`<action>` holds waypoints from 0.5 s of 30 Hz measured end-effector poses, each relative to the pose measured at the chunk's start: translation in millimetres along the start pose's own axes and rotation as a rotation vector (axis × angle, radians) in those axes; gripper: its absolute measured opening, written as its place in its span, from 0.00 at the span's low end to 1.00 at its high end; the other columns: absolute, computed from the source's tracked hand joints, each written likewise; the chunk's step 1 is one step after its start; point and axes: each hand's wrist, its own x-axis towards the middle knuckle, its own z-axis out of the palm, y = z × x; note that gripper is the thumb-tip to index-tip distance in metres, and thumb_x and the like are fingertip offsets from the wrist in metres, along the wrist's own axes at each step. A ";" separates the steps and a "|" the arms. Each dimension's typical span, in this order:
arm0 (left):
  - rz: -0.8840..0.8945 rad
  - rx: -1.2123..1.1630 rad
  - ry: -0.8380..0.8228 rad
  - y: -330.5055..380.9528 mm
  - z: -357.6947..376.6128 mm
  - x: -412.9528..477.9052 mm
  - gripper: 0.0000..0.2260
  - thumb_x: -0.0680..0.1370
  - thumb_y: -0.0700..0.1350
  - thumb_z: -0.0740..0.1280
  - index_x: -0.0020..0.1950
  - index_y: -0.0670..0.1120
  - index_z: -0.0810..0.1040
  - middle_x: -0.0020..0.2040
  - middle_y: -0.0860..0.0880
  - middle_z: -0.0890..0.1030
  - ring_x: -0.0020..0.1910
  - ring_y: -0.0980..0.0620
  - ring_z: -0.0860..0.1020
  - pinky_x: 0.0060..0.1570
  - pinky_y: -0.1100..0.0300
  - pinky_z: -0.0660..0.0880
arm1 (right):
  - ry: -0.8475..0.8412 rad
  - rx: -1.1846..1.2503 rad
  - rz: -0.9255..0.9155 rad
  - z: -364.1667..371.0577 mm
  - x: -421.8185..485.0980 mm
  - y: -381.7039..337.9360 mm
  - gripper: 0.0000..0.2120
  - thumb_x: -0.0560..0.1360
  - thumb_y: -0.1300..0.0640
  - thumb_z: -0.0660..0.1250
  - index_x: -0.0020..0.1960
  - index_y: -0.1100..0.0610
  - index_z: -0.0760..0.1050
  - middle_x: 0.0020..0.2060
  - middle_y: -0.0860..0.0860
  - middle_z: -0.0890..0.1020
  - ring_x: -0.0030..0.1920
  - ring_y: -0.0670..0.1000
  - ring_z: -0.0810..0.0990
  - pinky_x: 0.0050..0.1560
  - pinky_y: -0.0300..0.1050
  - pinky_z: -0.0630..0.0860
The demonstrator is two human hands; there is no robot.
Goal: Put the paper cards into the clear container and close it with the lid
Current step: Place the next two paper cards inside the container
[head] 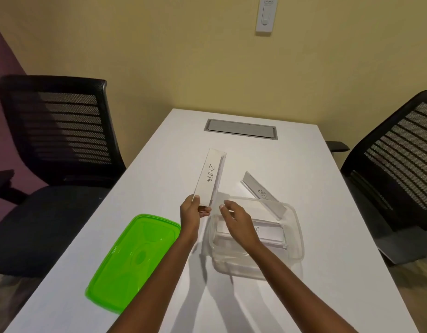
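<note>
— While the green lid (133, 260) lies off, left of the clear container (296, 239), how far along is it?

— Partway. One card (267, 233) lies inside; the TIGER card (262, 194) leans on the far rim. The left hand (192, 213) pinches the ZEBRA card (208, 176) just beyond that rim; the right hand (234, 216) hovers loosely open.

— Left?

— Those two, then the lid.

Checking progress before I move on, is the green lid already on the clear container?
No, the green lid lies flat on the table, left of the open clear container.
</note>
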 end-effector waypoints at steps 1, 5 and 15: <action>-0.005 -0.007 -0.023 0.6 4.1 -6.6 0.14 0.82 0.37 0.53 0.38 0.44 0.70 0.33 0.45 0.73 0.19 0.63 0.77 0.23 0.72 0.75 | 0.006 0.022 0.037 -2.9 0.9 -3.0 0.21 0.80 0.50 0.57 0.69 0.60 0.69 0.67 0.56 0.74 0.66 0.53 0.74 0.60 0.39 0.67; -0.040 -0.077 -0.110 -1.4 20.8 -31.3 0.08 0.82 0.37 0.53 0.51 0.39 0.71 0.32 0.45 0.77 0.19 0.62 0.77 0.24 0.71 0.76 | -0.029 0.162 0.212 -13.6 3.1 -6.8 0.26 0.79 0.43 0.55 0.68 0.61 0.69 0.66 0.56 0.75 0.65 0.55 0.73 0.67 0.51 0.70; -0.147 -0.006 -0.436 -6.7 37.7 -73.4 0.11 0.82 0.38 0.55 0.47 0.43 0.75 0.39 0.47 0.79 0.33 0.56 0.79 0.34 0.69 0.79 | -0.124 0.549 0.341 -50.2 -13.9 -0.8 0.10 0.71 0.59 0.71 0.52 0.61 0.80 0.33 0.51 0.81 0.33 0.50 0.80 0.33 0.40 0.77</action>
